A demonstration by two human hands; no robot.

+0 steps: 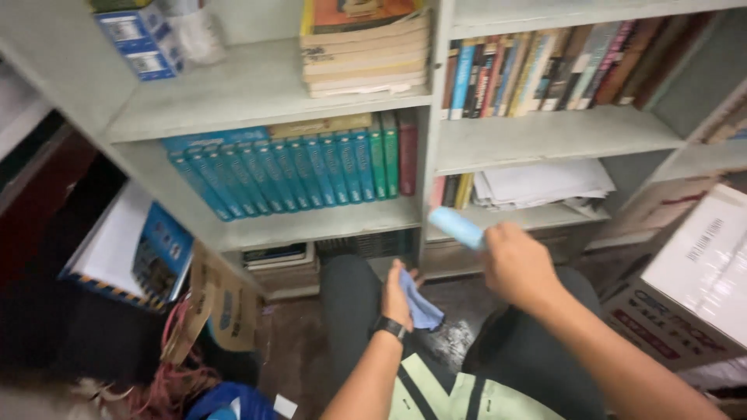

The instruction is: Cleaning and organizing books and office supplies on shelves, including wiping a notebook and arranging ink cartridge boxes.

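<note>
Presently, head view: our left hand (395, 297) is closed around a crumpled blue cloth (421, 307) above the knee. Our right hand (515, 264) grips a light-blue cylinder (457, 227), raised near the front edge of the grey shelf (327, 225); open floor lies below.

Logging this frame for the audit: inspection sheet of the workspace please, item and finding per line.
Surface: grey shelf unit, shelves worn; dark floor below.
Job's things: blue cloth; light blue cylinder, blurred.
Clutter: row of teal books, stacked books, loose papers, cardboard box at right.
Hands: left hand holds the cloth over the lap; right hand holds the cylinder, raised towards the shelves.
Cables: reddish cords tangled on the floor at left.
Surroundings: blue book leaning at left.
</note>
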